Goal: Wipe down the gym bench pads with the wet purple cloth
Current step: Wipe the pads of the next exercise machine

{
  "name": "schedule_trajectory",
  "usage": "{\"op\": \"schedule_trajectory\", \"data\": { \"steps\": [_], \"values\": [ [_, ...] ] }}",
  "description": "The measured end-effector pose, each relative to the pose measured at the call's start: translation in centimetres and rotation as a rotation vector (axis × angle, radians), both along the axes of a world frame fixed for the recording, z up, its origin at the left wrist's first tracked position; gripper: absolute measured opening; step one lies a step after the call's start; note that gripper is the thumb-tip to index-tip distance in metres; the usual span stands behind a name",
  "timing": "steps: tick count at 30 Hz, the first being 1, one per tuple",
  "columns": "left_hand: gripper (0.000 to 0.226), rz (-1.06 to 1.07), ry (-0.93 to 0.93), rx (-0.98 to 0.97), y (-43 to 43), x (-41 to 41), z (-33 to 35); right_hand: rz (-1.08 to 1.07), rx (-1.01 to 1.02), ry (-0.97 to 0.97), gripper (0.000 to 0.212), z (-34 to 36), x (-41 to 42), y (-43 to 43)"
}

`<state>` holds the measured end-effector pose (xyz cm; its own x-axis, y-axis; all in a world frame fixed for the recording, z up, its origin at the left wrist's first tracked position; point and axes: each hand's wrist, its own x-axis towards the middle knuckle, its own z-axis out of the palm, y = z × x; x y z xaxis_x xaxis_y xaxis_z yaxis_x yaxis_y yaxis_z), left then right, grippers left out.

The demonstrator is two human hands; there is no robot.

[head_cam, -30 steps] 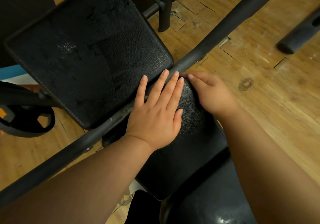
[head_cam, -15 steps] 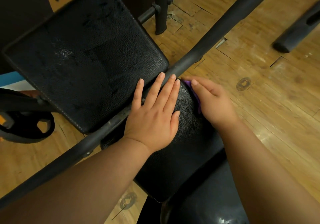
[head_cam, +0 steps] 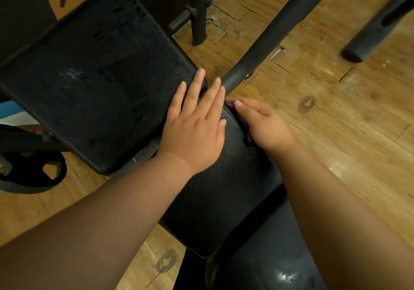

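Item 1. Narrow bench pad [head_cam: 224, 195]: black grained vinyl, running from the frame's centre down toward the lower middle.

Item 2. Purple cloth [head_cam: 246, 130]: at the right edge of the narrow bench pad near its upper end, mostly covered by the right hand. Only a thin strip and a small corner show.

Item 3. Right hand [head_cam: 266, 126]: right of centre, laid over the purple cloth with the fingers close together and bent over it. It appears to hold the cloth against the pad's edge, though the grip underneath is hidden.

Item 4. Left hand [head_cam: 195, 130]: centre of the frame, palm down, fingers straight and slightly spread, holding nothing. The palm rests on the narrow bench pad. The fingertips reach the corner of the large bench pad and the end of the frame bar.

Item 5. Large bench pad [head_cam: 100, 83]: black, tilted, filling the upper left, with pale scuff marks left of its middle.

Item 6. Frame bar [head_cam: 280, 27]: black tube, diagonal from the upper right toward the centre.

Item 7. Black upright post [head_cam: 199, 9]: top centre, standing on the floor.

Item 8. Black cylinder [head_cam: 378, 27]: upper right, lying on the floor.

Item 9. Weight plate [head_cam: 33, 177]: lower left edge, dark, partly under the large pad.

Item 10. Wooden floor [head_cam: 336, 133]: worn planks with cracks.
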<state>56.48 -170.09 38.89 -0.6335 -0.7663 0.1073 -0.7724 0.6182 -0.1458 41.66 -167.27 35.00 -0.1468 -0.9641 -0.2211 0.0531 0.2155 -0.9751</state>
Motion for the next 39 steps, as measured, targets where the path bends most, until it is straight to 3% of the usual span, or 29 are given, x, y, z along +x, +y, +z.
{"op": "schedule_trajectory", "data": {
  "steps": [7,13,17,24,28,31,34,39],
  "values": [
    [0.061,0.018,-0.040,-0.032,0.1,-0.4,-0.6,0.110,0.068,-0.161,0.031,-0.3,-0.7,-1.3],
    [0.061,0.031,-0.037,-0.019,0.1,-0.5,-0.8,0.085,-0.038,0.000,0.025,-0.9,-0.2,-1.4],
    [0.061,0.031,-0.030,-0.024,0.0,-0.5,-0.9,0.123,0.008,-0.066,0.025,-1.3,-0.6,-1.6],
    [0.060,0.029,-0.024,-0.029,0.1,-0.5,-1.1,0.091,-0.008,0.048,0.030,-0.9,-0.7,-1.4],
    [0.061,0.029,-0.037,-0.020,0.1,-0.6,-1.0,0.081,0.006,0.001,0.040,-0.3,-0.6,-2.7],
    [0.061,0.030,-0.038,-0.024,0.1,-0.5,-1.0,0.086,-0.070,0.090,0.030,-0.7,-0.2,-1.5],
    [0.061,0.025,-0.027,-0.030,0.1,-0.5,-1.1,0.087,-0.200,0.167,0.040,-1.2,-0.2,-0.3],
    [0.060,0.020,-0.021,-0.033,0.1,-0.5,-1.1,0.137,-0.207,0.191,0.044,-1.0,-0.2,-1.1]
  ]
}}
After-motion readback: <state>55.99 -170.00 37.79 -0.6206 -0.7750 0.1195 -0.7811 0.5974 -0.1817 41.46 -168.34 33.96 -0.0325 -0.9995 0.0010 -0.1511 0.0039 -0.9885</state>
